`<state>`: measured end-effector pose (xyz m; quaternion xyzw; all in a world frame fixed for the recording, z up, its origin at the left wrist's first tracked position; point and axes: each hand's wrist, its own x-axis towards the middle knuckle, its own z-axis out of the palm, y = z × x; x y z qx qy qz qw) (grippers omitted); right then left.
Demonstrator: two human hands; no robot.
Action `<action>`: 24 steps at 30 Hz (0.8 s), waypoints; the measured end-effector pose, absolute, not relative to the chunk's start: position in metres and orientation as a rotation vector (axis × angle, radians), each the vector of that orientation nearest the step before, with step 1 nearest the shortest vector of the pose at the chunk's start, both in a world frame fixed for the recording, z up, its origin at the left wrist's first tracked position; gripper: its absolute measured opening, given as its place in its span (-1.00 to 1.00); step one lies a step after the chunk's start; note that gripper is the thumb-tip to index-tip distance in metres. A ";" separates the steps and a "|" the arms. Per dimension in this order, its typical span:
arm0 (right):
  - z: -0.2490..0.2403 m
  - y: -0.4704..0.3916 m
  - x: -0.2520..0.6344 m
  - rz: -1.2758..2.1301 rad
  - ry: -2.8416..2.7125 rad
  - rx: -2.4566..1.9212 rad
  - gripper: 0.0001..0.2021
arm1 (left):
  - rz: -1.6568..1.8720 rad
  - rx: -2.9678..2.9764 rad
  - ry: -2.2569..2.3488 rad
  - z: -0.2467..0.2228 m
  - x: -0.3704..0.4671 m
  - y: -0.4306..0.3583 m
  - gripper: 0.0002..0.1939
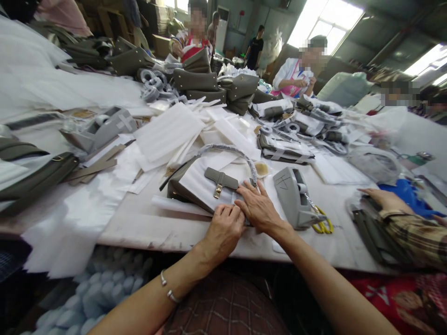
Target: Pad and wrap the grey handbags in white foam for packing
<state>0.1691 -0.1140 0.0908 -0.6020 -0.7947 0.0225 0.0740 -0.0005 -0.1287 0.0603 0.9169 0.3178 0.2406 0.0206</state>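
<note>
A dark olive handbag (181,186) lies on the table in front of me, with white foam sheet over its front. Its flap strap (221,178) has a gold clasp, and the arched handle (228,148) is wrapped in clear film. At the bag's near edge, my left hand (225,230) is closed with bent fingers; what they pinch is hidden. My right hand (260,207) lies on the bag's right side, fingers stretched and apart, thumb near the left hand. Right of it stands a grey tape dispenser (288,193) with yellow-handled scissors (323,221) beside it.
Foam sheets (169,132) pile up behind the bag. Another dispenser (108,128) and cardboard strips (96,167) lie left, near a dark bag (38,177). Stacked bags (199,81) stand farther back. A co-worker's hand (387,200) rests by another bag at right; other people work across the table.
</note>
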 end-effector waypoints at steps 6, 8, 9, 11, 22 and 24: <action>0.108 -0.081 0.170 0.266 -2.210 -1.979 -0.57 | 0.736 2.848 1.005 0.064 -0.002 -0.129 -0.61; 0.119 -0.075 0.169 0.369 -2.078 -2.037 -0.53 | 0.724 2.846 1.004 0.066 -0.003 -0.130 -0.60; 0.122 -0.075 0.168 0.375 -2.024 -2.042 -0.49 | 0.718 2.844 0.997 0.066 -0.003 -0.130 -0.61; 0.121 -0.080 0.166 0.291 -2.004 -2.011 -0.46 | 0.713 2.836 0.983 0.065 -0.003 -0.130 -0.63; 0.115 -0.108 0.150 0.463 -1.930 -1.861 -0.38 | 0.720 2.773 0.952 0.064 -0.003 -0.127 -0.82; 0.111 -0.121 0.135 0.469 -1.917 -1.727 -0.37 | 0.715 2.787 0.908 0.057 -0.003 -0.126 -0.80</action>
